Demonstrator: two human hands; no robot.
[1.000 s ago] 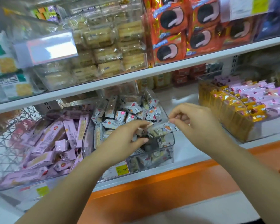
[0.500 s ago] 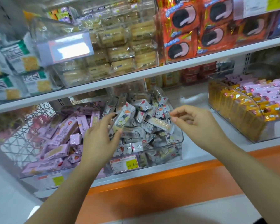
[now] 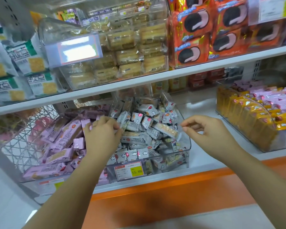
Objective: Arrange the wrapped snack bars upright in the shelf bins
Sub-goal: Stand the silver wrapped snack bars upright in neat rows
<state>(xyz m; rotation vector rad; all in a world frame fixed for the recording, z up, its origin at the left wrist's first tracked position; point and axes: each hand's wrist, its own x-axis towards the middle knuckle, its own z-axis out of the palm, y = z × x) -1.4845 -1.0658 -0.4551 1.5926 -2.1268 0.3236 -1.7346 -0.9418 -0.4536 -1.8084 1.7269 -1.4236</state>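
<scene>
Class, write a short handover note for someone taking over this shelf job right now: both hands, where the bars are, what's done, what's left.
Left hand: grips one white-wrapped bar, tilted, over the clear bin.
Right hand: fingertips pinched at the end of a clear-wrapped bar; grip unclear.
Done: nothing visibly upright; the bin's bars lie jumbled.
To do: stand them upright, row by row.

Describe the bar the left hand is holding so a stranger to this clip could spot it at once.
On the lower shelf, find the clear bin with the yellow 15.80 price tag, heaped with white cartoon-printed bars. At its left edge the left hand pinches one bar. Unlike the flat-lying heap, it stands nearly upright.
</scene>
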